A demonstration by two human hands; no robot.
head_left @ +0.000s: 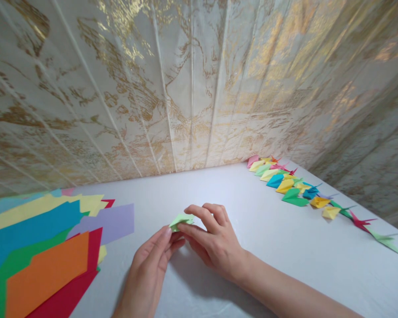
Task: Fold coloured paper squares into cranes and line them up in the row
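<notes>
A small light green folded paper (181, 220) is held between both hands near the middle of the white table. My left hand (152, 260) pinches its left corner between thumb and fingers. From the right, my right hand (212, 238) grips the paper's near edge with its thumb side and index finger, while the other fingers are bent above it. The underside of the paper and some fingertips are hidden.
Coloured paper sheets, orange (49, 269), blue (36, 225), purple (116, 222) and others, overlap at the left. Folded paper pieces, including a green one (294, 197) and a red one (360, 221), line the right side. A patterned curtain (185, 88) hangs behind the table (272, 238).
</notes>
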